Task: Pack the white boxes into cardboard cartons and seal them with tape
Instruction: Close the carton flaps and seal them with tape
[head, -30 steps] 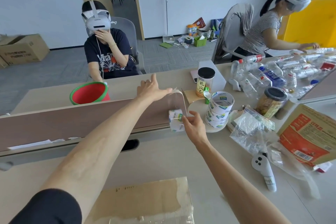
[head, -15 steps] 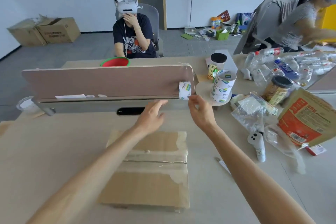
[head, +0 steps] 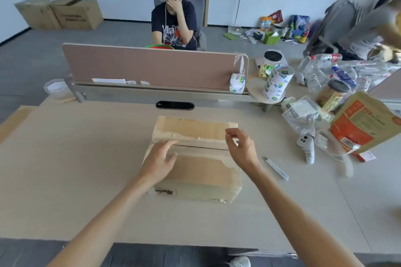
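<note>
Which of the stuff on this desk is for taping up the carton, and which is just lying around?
For the job: cardboard carton, tape roll hanging on the divider, stacked tape rolls.
Just lying about: plastic bottles, black-lidded jars, white controller, orange printed box, plastic bags.

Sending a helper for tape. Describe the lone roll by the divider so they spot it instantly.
Find the pinkish-brown desk divider across the table's far edge. At its right end a single tape roll stands on edge against the panel, a strip of its tape running up to the top corner. The other rolls are stacked on a round stand beside it.
</note>
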`<state>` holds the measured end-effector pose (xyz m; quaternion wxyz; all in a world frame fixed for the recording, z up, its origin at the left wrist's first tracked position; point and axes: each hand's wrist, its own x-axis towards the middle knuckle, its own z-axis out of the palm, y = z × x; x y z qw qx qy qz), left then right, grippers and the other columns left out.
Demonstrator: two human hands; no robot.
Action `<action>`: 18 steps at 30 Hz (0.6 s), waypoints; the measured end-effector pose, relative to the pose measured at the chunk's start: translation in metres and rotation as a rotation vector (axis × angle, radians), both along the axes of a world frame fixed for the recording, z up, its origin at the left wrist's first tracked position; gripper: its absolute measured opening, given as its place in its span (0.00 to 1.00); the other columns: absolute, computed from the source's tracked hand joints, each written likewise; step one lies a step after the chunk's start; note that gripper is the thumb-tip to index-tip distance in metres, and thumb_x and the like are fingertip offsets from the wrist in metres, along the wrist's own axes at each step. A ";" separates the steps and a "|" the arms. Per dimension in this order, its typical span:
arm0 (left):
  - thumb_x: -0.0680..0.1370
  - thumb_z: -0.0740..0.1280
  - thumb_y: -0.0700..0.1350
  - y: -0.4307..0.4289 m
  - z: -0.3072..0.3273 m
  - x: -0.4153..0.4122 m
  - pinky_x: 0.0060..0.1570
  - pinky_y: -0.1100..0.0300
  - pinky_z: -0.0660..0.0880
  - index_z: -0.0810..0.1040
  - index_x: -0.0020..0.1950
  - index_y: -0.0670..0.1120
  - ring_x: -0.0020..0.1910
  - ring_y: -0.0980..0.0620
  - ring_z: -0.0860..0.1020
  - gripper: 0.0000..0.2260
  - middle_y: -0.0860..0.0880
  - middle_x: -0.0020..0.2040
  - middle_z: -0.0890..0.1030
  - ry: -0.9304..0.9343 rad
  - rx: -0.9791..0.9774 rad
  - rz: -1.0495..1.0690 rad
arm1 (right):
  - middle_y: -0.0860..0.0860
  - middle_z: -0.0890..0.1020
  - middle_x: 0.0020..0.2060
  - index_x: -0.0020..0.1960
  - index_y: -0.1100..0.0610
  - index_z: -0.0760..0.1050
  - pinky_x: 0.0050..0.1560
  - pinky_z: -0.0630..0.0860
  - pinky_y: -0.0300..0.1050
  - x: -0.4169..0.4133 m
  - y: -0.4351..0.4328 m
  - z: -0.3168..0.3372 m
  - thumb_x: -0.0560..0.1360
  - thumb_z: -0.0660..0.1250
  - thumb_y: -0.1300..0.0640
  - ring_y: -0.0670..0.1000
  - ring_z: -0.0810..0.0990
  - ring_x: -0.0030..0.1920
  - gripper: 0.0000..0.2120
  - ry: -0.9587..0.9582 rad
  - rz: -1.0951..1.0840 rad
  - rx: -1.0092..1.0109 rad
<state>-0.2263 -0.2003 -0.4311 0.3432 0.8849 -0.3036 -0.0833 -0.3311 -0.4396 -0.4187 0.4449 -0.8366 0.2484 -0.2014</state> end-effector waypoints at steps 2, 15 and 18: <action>0.79 0.66 0.48 0.021 -0.004 0.000 0.66 0.65 0.57 0.74 0.68 0.49 0.71 0.53 0.65 0.17 0.51 0.68 0.71 -0.058 0.013 -0.011 | 0.49 0.81 0.55 0.58 0.57 0.79 0.50 0.69 0.37 -0.018 0.021 -0.009 0.79 0.64 0.60 0.47 0.80 0.54 0.09 0.056 -0.013 0.001; 0.66 0.78 0.57 0.099 -0.060 -0.010 0.71 0.50 0.64 0.48 0.79 0.53 0.73 0.48 0.66 0.51 0.47 0.77 0.62 0.509 -0.048 0.142 | 0.54 0.67 0.73 0.80 0.48 0.52 0.66 0.67 0.48 -0.099 0.069 -0.054 0.72 0.74 0.44 0.55 0.67 0.72 0.44 0.335 -0.151 0.180; 0.69 0.78 0.49 0.094 -0.062 -0.013 0.56 0.68 0.69 0.62 0.74 0.51 0.63 0.55 0.73 0.38 0.54 0.66 0.74 0.519 -0.108 0.164 | 0.53 0.67 0.73 0.80 0.48 0.50 0.68 0.67 0.50 -0.100 0.062 -0.065 0.69 0.78 0.46 0.55 0.68 0.71 0.50 0.351 -0.155 0.263</action>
